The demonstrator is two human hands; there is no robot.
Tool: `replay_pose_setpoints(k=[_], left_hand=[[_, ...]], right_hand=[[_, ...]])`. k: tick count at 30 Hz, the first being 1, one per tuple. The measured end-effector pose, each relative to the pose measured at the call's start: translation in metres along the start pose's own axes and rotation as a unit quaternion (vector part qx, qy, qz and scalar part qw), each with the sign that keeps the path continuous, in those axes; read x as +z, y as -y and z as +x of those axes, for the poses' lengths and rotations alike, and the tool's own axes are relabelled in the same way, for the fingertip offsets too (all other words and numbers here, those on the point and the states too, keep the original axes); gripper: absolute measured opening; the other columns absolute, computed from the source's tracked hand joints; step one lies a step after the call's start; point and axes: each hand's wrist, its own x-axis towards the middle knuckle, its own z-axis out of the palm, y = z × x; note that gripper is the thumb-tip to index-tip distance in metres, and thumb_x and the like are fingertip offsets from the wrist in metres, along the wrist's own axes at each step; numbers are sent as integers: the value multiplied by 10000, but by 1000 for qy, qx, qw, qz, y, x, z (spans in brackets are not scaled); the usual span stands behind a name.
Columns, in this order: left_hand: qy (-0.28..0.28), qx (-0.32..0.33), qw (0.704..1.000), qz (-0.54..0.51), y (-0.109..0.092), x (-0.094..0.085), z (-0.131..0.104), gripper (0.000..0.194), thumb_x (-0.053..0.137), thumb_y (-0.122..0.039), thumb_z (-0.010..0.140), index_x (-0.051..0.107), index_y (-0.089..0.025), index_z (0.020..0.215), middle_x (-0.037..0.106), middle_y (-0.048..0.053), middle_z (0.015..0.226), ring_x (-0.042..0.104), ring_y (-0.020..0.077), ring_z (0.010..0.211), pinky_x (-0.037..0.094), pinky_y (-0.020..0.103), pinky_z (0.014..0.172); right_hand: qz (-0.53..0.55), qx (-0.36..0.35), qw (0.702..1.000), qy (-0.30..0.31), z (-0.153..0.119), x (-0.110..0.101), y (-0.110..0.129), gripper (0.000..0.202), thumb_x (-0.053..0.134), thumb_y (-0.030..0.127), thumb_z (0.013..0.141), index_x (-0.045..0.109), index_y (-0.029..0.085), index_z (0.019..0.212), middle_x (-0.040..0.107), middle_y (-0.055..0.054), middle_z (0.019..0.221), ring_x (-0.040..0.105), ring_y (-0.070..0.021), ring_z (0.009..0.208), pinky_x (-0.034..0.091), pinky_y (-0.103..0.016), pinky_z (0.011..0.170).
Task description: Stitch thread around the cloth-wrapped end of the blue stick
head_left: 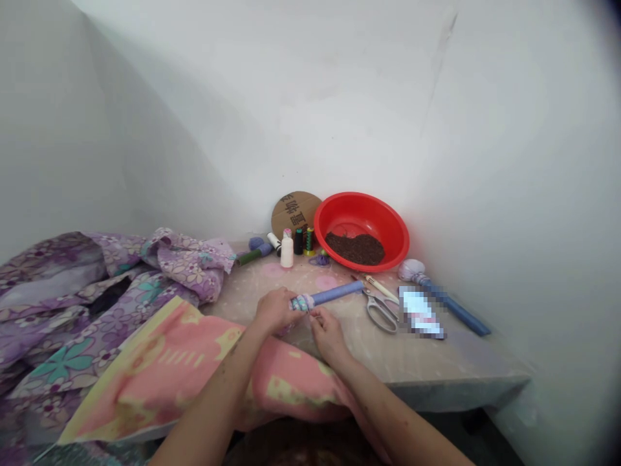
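Note:
My left hand (275, 309) is wrapped round the patterned cloth end (303, 302) of a blue-purple rod (338, 293), which points to the right over the table. Close beside it, the fingers of my right hand (326, 329) pinch together just below the cloth end; what lies between them is too small to make out. Pink and yellow fabric (194, 369) spreads under my forearms and over the table's front edge. Scissors (382, 314) rest to the right of the rod.
A red basin (402, 239) holding dark grains stands at the back, before a cardboard disc (286, 210). Thread spools (287, 251) stand left of it. Floral fabric (165, 278) is heaped at left. A pixelated object (420, 312) and a blue stick (458, 310) lie at right.

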Motion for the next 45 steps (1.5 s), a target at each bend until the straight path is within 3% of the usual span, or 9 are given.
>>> replay_pose_setpoints(k=[15,25,35,39,42,45], left_hand=[[2,17,1000,16,1,0,0,393,413,-544,671,593,-285,905,579,31,858,540,189,809,385,255,646],[12,14,1000,23,-6,-4,-5,368,419,-502,687,583,-281,930,562,40,911,518,195,860,398,259,672],[4,16,999,28,-13,-6,-11,335,393,-460,722,585,-255,904,555,61,907,507,209,863,401,283,670],[-2,16,999,27,-14,-4,-11,303,404,-421,715,580,-251,893,556,58,915,499,209,867,393,285,674],[-7,11,1000,20,-13,-3,-11,301,438,-417,690,570,-244,898,559,49,920,496,206,874,388,283,690],[-17,7,1000,12,-13,-4,-11,335,471,-429,663,549,-229,920,564,46,925,499,206,869,388,279,690]], right_hand=[[-37,3,999,-27,5,6,-3,156,403,268,743,526,173,740,508,17,545,454,-119,507,306,-206,454],[-71,22,996,-47,13,7,9,90,417,235,731,486,179,721,489,31,530,457,-111,507,310,-201,473],[-43,88,994,-54,20,11,11,94,430,200,698,485,193,774,526,32,523,481,-118,472,326,-207,448],[-16,106,994,12,25,5,18,172,379,179,717,483,184,854,513,48,468,440,-108,388,308,-209,422],[-117,91,986,79,28,-14,30,194,378,144,716,507,168,858,543,24,491,457,-109,407,307,-214,454],[-319,7,947,30,31,-34,44,188,424,142,716,553,159,851,609,-55,683,536,-146,619,318,-238,558]])
